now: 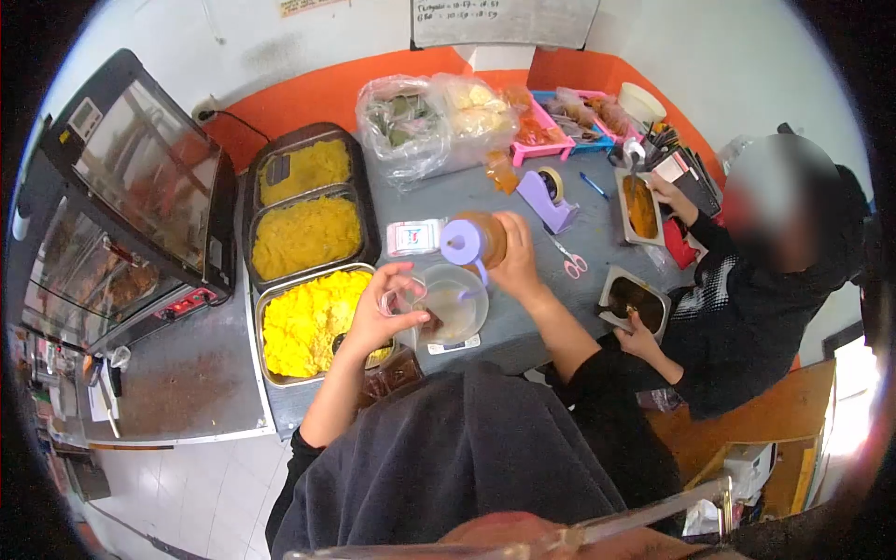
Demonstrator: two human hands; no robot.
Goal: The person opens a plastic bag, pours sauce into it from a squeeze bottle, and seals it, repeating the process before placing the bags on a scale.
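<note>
My right hand (519, 263) is wrapped round a pitcher (490, 241) with a purple lid and brown contents, tilted over the counter. My left hand (378, 315) is closed round a small clear plastic cup (405, 296), its fingers curved along the sides. Just beside it, under the pitcher's lid, is a round translucent tub (464, 315) with something dark at its left side. A metal tray of yellow rice (308, 322) lies left of my left hand. Behind the cup sits a small white box (414, 237) with red and blue print.
Two more trays of yellow food (306, 233) and a glass display warmer (140, 187) stand left. Plastic bags (411, 126), baskets (543, 135), a tape dispenser (548, 201) and scissors (569, 259) lie behind. At right, a co-worker (747, 280) handles two metal food containers (637, 210).
</note>
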